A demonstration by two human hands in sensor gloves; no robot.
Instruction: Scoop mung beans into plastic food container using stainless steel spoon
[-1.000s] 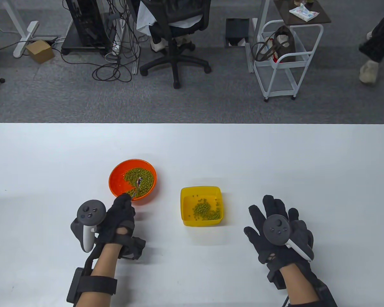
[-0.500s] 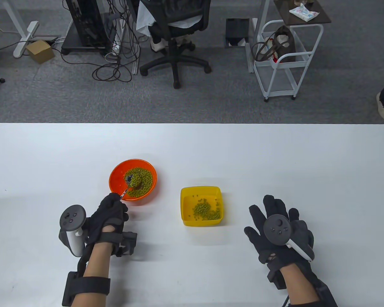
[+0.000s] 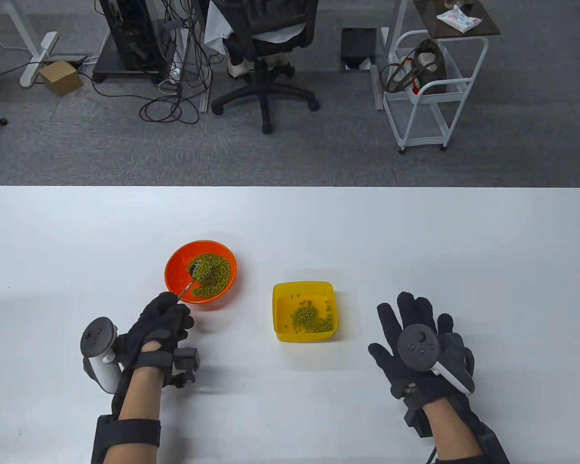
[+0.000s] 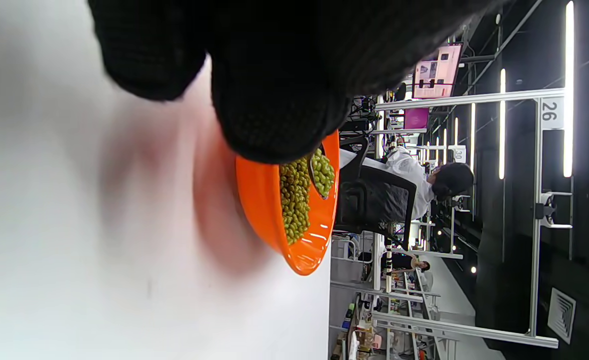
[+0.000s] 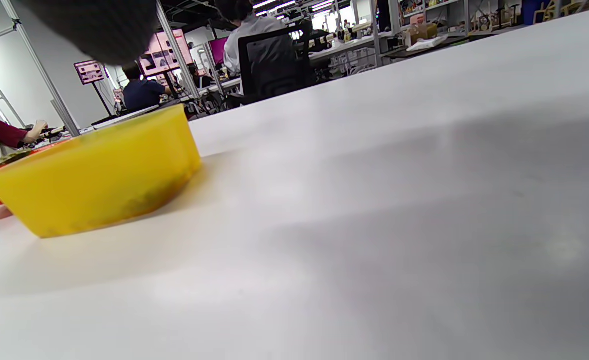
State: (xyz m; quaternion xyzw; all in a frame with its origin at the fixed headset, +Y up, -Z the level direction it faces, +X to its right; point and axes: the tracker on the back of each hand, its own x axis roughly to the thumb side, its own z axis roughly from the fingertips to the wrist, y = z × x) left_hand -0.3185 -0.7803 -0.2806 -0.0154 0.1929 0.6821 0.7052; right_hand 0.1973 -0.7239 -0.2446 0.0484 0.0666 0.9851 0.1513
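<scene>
Spoon (image 3: 199, 273) now loaded, lifted.

The spoon (image 3: 199, 273) is gleaming as polished metal, its bowl catching light at the orange bowl's (image 3: 174, 270) ten o'clock side. That bowl is showing glossy, smooth plastic with bright highlights on its rim. The yellow container (image 3: 278, 309) is looking like smooth, slightly translucent plastic. Both gloves, left hand (image 3: 162, 324) and right hand (image 3: 420, 348), are appearing as matt black knitted cloth. The table (image 3: 415, 232) is showing a smooth white surface.
</scene>
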